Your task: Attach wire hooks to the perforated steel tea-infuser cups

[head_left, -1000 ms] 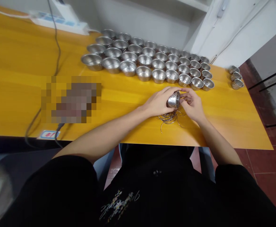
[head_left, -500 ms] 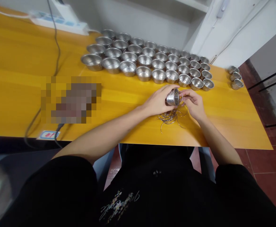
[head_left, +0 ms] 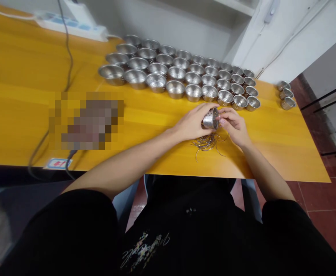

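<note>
A small perforated metal cup (head_left: pixel 210 119) lies tilted on its side in my left hand (head_left: pixel 191 122), its open mouth facing right. My left fingers and thumb are wrapped round its wall. At the mouth, my right hand (head_left: pixel 233 124) pinches a thin curved metal wire (head_left: pixel 219 118) between thumb and fingers. Most of that wire is hidden by the fingers. Just below both hands, a tangled heap of curved metal wires (head_left: pixel 206 143) rests on the yellow table (head_left: pixel 162 153).
Behind my hands stand several rows of similar perforated cups (head_left: pixel 175 89), mouths up. Three more cups (head_left: pixel 288 102) are near the table's right end. A power strip (head_left: pixel 70 27) lies at the back left, with a dark cable (head_left: pixel 67 46) running forward past a blurred-out object (head_left: pixel 90 122).
My right hand has shifted slightly left, bringing the wire closer against the cup's mouth. The wire shows less now. My left hand keeps its hold on the cup.
</note>
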A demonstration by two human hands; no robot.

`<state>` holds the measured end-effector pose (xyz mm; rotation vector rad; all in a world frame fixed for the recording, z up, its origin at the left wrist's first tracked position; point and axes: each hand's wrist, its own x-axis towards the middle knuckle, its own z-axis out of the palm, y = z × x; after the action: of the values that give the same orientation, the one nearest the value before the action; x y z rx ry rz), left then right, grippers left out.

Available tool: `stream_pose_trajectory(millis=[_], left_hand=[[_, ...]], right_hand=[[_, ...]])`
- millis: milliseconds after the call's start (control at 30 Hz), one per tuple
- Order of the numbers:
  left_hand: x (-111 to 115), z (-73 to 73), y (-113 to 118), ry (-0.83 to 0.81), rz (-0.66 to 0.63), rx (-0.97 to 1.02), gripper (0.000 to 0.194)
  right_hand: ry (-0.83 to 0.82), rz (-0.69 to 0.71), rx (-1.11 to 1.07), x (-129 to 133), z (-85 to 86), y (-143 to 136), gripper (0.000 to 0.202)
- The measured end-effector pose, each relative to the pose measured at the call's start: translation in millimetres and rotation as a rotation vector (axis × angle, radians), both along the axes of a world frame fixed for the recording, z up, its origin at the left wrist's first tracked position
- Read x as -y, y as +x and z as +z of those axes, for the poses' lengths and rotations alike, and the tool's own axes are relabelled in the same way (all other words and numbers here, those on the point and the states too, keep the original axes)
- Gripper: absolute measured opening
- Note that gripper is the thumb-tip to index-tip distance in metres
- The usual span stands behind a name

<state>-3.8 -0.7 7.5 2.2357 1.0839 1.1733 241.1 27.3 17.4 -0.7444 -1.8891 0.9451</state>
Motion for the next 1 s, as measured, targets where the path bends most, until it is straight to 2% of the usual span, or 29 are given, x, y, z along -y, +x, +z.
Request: stream_pose_trajectory(millis=[300,500,733,1000], left_hand=[[6,3.2,3,-0.049,-0.023,-0.012,0.085],[8,5.9,4,-0.075,0.012,-0.003,0.077],[9,4.9,4,-0.104,0.019,-0.013,0.073],[12,6.8,3,-0.122,0.008,-0.048,0.072]], right_hand=[[-0.073,-0.010,0.064,9,3.5,-5,0.049],[-0.079,0.000,0.058,9,4.9,-6,0.048],[-0.045,0.009,0.054,11,1.5,-8,0.035],[-0.038,-0.055,0.125,10,-1.9,-10,0.022]])
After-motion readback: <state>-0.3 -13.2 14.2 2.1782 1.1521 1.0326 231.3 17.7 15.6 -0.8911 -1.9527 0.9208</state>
